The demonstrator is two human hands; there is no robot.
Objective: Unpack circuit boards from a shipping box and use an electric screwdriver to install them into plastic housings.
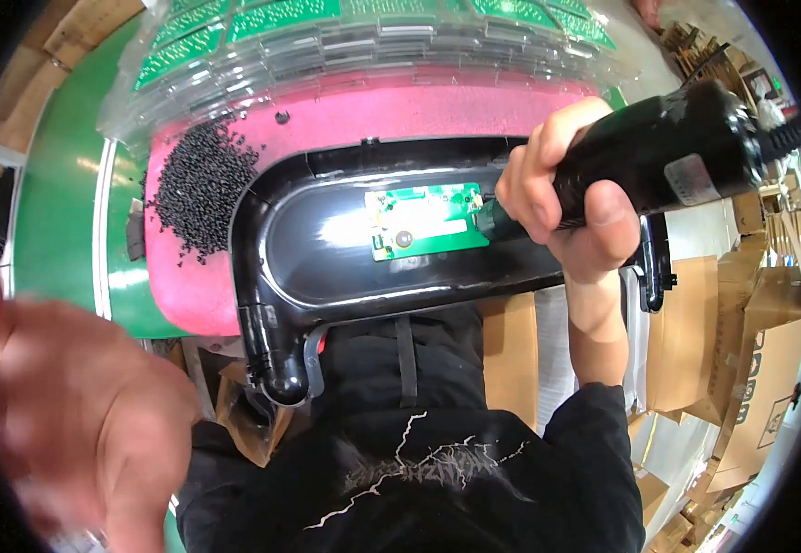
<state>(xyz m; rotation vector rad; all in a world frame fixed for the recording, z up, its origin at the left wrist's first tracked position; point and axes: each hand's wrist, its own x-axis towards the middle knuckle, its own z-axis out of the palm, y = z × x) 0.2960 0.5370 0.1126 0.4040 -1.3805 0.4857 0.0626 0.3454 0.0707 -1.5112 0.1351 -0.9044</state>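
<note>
My right hand [571,198] is wrapped round a thick black electric screwdriver [667,152] with a cable at its far right end. The tool lies nearly level, its dark nose [497,223] at the right edge of a green circuit board [437,241]. I cannot tell whether its tip touches the board or a screw. The board rests inside a glossy black plastic housing [317,281] with a raised rim, in front of my body. At the lower left, my left hand [87,405] is raised and blurred, fingers apart, with nothing visible in it; it is clear of the housing.
A heap of small black screws or similar parts [202,184] lies on the pink mat [373,106], left of the housing. Behind are stacked clear plastic trays [327,60] holding green boards [280,18]. Cardboard boxes [686,332] stand at the right.
</note>
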